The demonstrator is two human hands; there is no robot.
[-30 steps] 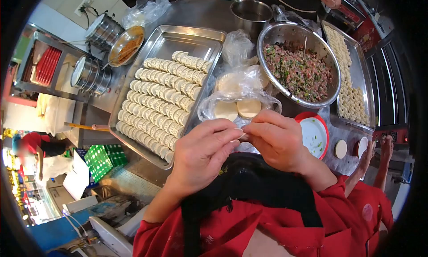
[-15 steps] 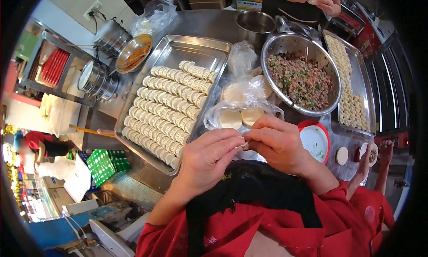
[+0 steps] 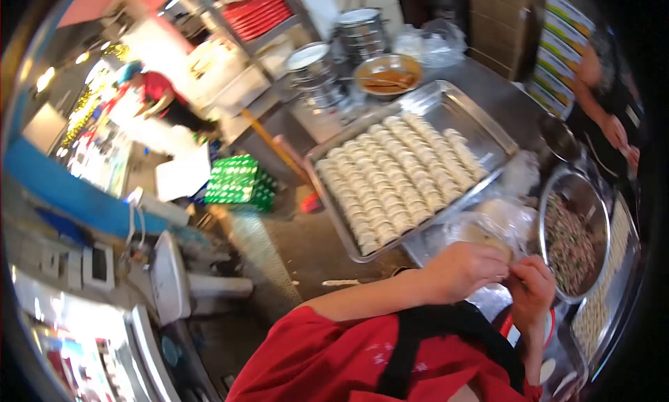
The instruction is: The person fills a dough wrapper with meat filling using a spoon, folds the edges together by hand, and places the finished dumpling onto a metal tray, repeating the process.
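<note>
My left hand (image 3: 474, 269) and my right hand (image 3: 534, 288) meet at the fingertips in front of my chest, both pinched closed on a dumpling that is mostly hidden by the fingers. Just beyond them, round dough wrappers (image 3: 488, 240) lie by a clear plastic bag (image 3: 514, 219). Past the wrappers stands a metal tray (image 3: 463, 113) with rows of pleated dumplings (image 3: 401, 179). To the right of my hands is a steel bowl (image 3: 605, 224) of minced filling with green bits (image 3: 568, 245). A red-rimmed dish (image 3: 552, 325) is partly hidden behind my right hand.
A second tray of dumplings (image 3: 594, 318) stands at the far right. Behind the near tray are a sauce bowl (image 3: 388, 76) and stacked steel containers (image 3: 310, 71). Another person's hands (image 3: 617, 134) show upper right; a person in red (image 3: 157, 88) bends at left. A green box (image 3: 240, 181) sits left.
The head view has swung left and tilted, so the trays and bowl appear farther right and more of the room's left side shows. My hands still pinch together at the fingertips.
</note>
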